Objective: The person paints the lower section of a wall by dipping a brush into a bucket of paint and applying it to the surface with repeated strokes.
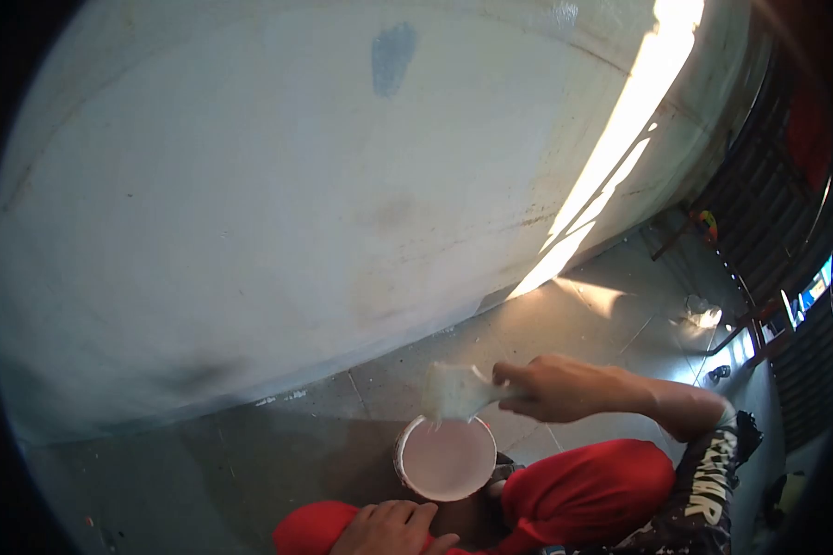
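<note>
My right hand (565,387) is closed around the handle of a wide, pale paintbrush (455,388). The brush's bristle end overlaps the upper rim of a round bucket (400,455) in this view. Inside the bucket is a whitish, slightly pink liquid (449,462) that looks like paint. My left hand (389,529) lies on my red-clothed left knee (310,525), fingers stretched out and holding nothing. The bucket stands on the floor between my knees.
A large whitewashed wall (250,203) fills most of the view, with a grey patch (393,57) high up and a bright streak of sunlight at right. Grey floor tiles (324,407) run along its base. Dark slatted panels (759,203) stand at the far right.
</note>
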Available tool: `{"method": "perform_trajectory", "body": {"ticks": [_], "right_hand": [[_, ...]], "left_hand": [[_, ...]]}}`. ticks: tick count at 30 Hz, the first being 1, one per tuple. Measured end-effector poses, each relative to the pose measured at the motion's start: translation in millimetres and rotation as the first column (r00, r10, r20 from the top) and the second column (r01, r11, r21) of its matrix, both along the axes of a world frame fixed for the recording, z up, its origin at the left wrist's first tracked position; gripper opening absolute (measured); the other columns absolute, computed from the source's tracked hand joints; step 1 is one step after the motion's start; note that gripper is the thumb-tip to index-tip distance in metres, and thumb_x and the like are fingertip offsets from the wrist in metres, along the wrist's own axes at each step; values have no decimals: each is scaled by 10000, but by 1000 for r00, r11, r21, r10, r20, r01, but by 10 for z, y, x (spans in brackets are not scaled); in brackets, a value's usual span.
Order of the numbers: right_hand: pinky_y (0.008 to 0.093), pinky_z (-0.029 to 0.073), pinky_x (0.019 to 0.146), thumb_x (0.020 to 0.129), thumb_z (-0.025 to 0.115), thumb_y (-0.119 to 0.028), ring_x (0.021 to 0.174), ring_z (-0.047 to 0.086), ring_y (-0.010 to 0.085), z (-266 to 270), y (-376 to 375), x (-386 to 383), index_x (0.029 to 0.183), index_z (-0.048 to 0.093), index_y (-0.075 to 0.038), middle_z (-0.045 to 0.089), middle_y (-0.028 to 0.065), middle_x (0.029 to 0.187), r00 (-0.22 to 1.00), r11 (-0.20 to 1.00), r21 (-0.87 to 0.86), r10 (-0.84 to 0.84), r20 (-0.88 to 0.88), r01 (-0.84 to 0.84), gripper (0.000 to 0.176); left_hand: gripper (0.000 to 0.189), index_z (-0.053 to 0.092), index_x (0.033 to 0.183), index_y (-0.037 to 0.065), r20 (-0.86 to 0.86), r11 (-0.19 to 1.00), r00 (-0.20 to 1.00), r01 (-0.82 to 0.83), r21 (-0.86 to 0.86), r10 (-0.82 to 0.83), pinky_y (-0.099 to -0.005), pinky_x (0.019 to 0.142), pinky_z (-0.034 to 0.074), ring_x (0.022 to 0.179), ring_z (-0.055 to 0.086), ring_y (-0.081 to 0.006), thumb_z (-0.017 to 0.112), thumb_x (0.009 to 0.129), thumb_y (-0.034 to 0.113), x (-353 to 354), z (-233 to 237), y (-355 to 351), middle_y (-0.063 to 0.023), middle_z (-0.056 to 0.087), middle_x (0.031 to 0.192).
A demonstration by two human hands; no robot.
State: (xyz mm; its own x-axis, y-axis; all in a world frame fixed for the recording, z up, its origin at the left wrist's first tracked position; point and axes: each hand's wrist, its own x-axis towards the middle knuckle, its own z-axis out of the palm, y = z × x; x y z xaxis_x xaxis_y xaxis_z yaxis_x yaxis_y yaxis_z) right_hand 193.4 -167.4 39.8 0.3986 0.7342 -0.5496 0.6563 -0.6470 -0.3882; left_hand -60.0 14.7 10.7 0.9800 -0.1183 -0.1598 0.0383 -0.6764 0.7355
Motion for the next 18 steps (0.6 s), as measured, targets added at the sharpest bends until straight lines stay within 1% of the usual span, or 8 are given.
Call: {"method": "perform_trajectory", "body": {"ticks": [1,4,8,10,14,15,16,18], "right_hand": [[519,481,713,955,583,-230,795,648,439,-27,35,-55,1171,485,-9,665,258,817,1000,1000,-4,-1,16,1,324],[522,486,660,975,554,-265,729,650,435,-250,58,-216,1095,510,12,637,232,719,963,968,-24,250,98,-249,305],[539,489,741,955,553,-252,813,660,438,-454,120,-386,1076,556,53,657,265,799,963,964,-99,254,86,-245,328],[517,509,702,935,568,-226,792,665,436,-494,163,-419,1033,570,68,662,263,799,978,968,-189,186,94,-166,310],[507,514,647,917,579,-195,731,665,428,-780,99,-450,1046,561,63,665,252,772,980,954,-224,194,-42,-199,289],[499,512,628,904,586,-175,710,664,421,-815,109,-495,1045,560,51,661,238,748,984,961,-215,178,-1,-174,268],[491,509,609,892,594,-156,690,663,415,-844,98,-536,1044,560,40,658,223,723,986,967,-204,163,46,-150,250],[485,508,596,871,606,-133,672,665,402,-1000,34,-563,1045,557,26,651,210,700,973,967,-132,226,54,-218,241]], "left_hand": [[392,592,1146,-32,-3,1000,1000,20,-10,-20,-467,939,445,1056,587,-388,614,915,284,-38,5,14,-231,633,1104],[424,577,1173,-30,-6,995,995,101,-17,-101,-461,965,432,1090,574,-376,604,921,310,-82,-74,53,-234,619,1135],[446,570,1185,-26,-55,975,974,222,7,-221,-464,975,430,1107,564,-374,606,918,329,-91,-83,94,-237,609,1144],[446,568,1185,-26,-16,970,971,240,-24,-241,-463,971,430,1101,565,-371,607,915,327,-45,-116,114,-233,610,1132],[424,564,1155,-18,45,949,952,304,-83,-302,-459,955,428,1079,560,-344,613,907,323,-15,-115,99,-203,603,1094],[416,565,1143,-13,102,941,942,328,-83,-319,-458,953,425,1072,557,-338,614,905,325,10,-108,92,-192,600,1084],[437,559,1157,-14,16,913,918,396,-94,-396,-458,992,402,1118,542,-345,609,911,345,37,-53,95,-198,594,1128],[455,574,1158,-11,30,915,917,400,-56,-399,-444,971,430,1100,571,-348,604,921,376,74,-66,47,-204,615,1112]]}}
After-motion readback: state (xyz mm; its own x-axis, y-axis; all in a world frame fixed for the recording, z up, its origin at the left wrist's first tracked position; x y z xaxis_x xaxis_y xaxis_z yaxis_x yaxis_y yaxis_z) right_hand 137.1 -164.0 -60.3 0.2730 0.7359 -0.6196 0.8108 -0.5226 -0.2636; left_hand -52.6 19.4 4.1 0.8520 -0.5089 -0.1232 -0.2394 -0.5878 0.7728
